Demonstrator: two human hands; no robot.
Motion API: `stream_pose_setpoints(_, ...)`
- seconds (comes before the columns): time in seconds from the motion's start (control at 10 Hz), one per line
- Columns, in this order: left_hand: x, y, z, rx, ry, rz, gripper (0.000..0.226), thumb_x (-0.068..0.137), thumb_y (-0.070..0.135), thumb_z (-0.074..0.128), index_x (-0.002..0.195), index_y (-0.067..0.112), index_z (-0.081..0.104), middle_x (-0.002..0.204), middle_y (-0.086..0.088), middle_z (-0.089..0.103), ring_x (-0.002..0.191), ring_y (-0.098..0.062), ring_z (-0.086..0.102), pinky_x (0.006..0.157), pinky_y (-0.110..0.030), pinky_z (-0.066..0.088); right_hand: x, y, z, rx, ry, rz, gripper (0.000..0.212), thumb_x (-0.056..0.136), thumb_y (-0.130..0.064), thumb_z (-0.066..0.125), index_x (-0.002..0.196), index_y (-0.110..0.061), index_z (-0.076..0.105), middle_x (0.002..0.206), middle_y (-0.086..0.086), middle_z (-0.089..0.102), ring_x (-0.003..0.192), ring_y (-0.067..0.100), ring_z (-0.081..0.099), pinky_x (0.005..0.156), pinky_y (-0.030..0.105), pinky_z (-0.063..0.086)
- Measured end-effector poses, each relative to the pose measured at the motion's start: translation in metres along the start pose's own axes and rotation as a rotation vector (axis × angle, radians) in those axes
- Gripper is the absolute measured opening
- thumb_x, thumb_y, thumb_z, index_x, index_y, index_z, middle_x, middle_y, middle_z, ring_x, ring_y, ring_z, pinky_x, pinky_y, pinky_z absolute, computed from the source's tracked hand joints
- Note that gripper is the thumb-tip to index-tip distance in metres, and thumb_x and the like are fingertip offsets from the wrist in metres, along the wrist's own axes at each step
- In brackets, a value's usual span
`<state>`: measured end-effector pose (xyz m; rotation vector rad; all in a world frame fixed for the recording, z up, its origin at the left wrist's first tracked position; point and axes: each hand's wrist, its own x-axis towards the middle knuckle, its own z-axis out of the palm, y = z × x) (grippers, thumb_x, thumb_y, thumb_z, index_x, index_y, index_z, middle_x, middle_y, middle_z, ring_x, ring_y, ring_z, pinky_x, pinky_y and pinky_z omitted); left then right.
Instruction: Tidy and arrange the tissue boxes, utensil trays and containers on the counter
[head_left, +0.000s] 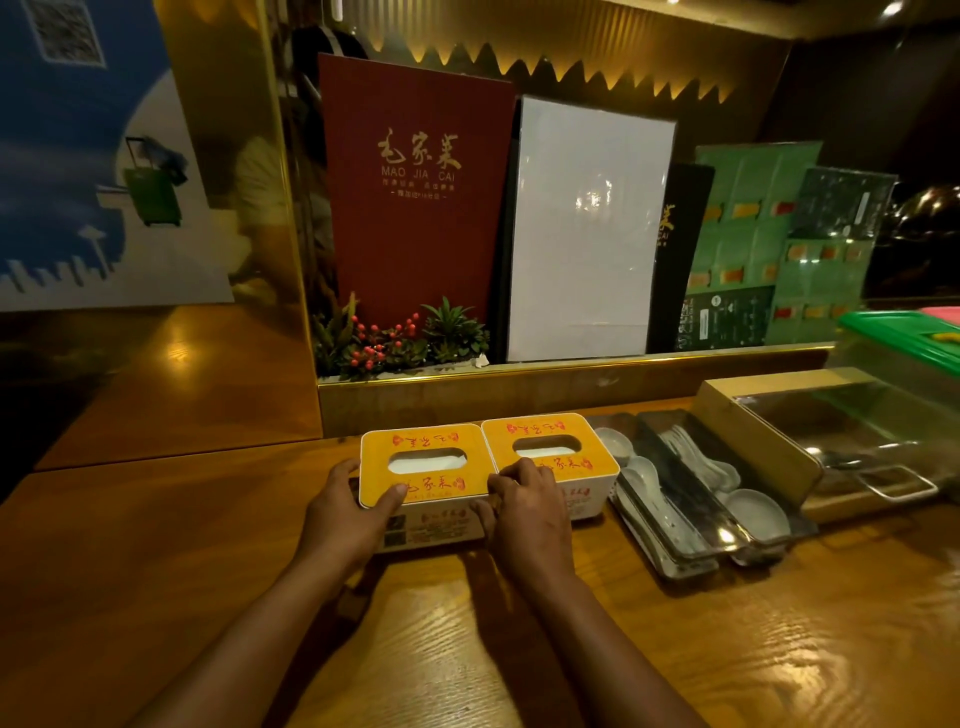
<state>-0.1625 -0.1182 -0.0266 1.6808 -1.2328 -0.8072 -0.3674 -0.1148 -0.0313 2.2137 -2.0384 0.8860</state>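
Hands (345, 512) (524, 512) at left tissue box's (426, 467) edges.

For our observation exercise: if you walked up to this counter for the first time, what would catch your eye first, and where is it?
Two yellow-topped tissue boxes sit side by side at the centre of the wooden counter; the left tissue box is held by the left hand and right hand, beside the right tissue box. Behind stands a tall red menu. Right of the boxes lie trays of white spoons.
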Motion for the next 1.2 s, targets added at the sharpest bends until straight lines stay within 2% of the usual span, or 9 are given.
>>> stream_pose_setpoints(0.3, 0.002, 0.0, 0.003, 0.0, 0.006, 0.011, 0.071, 0.084, 0.039, 0.077, 0.145, 0.023, 0.043, 0.137, -0.009, 0.061, 0.11, -0.031, 0.066, 0.078, -0.047, 0.061, 0.003, 0.001, 0.001, -0.009, 0.022, -0.007, 0.033, 0.09, -0.046, 0.066, 0.113, -0.022, 0.071, 0.117, -0.004, 0.06, 0.107, 0.016, 0.048, 0.088, 0.035, 0.049)
stream_pose_setpoints(0.8, 0.002, -0.003, 0.007, 0.012, 0.012, 0.015, 0.071, 0.086, 0.04, 0.075, 0.146, 0.021, 0.042, 0.135, -0.01, 0.062, 0.111, -0.032, 0.065, 0.079, -0.046, 0.061, 0.003, 0.001, 0.003, -0.043, 0.021, -0.008, 0.034, 0.091, -0.045, 0.065, 0.116, -0.023, 0.069, 0.119, -0.003, 0.06, 0.108, 0.015, 0.047, 0.089, 0.034, 0.049)
stream_pose_setpoints(0.9, 0.003, -0.005, 0.008, 0.021, 0.013, 0.023, 0.071, 0.086, 0.042, 0.074, 0.146, 0.021, 0.041, 0.135, -0.01, 0.062, 0.112, -0.032, 0.065, 0.079, -0.045, 0.06, 0.004, 0.001, 0.001, -0.054, 0.004, -0.015, 0.035, 0.091, -0.045, 0.065, 0.118, -0.023, 0.068, 0.122, -0.002, 0.059, 0.11, 0.016, 0.048, 0.09, 0.035, 0.049)
stream_pose_setpoints(1.0, 0.002, -0.005, 0.007, 0.035, 0.008, 0.034, 0.072, 0.087, 0.044, 0.073, 0.147, 0.022, 0.04, 0.134, -0.011, 0.063, 0.112, -0.032, 0.065, 0.08, -0.046, 0.06, 0.004, 0.001, -0.005, -0.047, -0.088, -0.031, 0.044, 0.089, -0.048, 0.067, 0.126, -0.026, 0.062, 0.127, -0.003, 0.057, 0.116, 0.017, 0.046, 0.095, 0.037, 0.048)
stream_pose_setpoints(1.1, 0.002, -0.006, 0.005, 0.017, -0.013, 0.041, 0.074, 0.087, 0.045, 0.072, 0.148, 0.021, 0.037, 0.138, -0.011, 0.06, 0.114, -0.034, 0.064, 0.082, -0.048, 0.06, -0.003, 0.004, -0.023, 0.053, -0.158, -0.005, 0.057, 0.088, -0.047, 0.069, 0.14, -0.027, 0.054, 0.139, -0.002, 0.052, 0.128, 0.018, 0.044, 0.104, 0.041, 0.047)
stream_pose_setpoints(1.2, 0.005, 0.001, -0.002, 0.082, 0.024, 0.09, 0.078, 0.088, 0.049, 0.069, 0.151, 0.02, 0.033, 0.145, -0.013, 0.053, 0.122, -0.035, 0.058, 0.089, -0.047, 0.056, -0.013, 0.007, -0.056, 0.196, -0.096, 0.099, 0.052, 0.089, -0.043, 0.07, 0.138, -0.03, 0.057, 0.144, -0.005, 0.048, 0.13, 0.018, 0.046, 0.102, 0.041, 0.05)
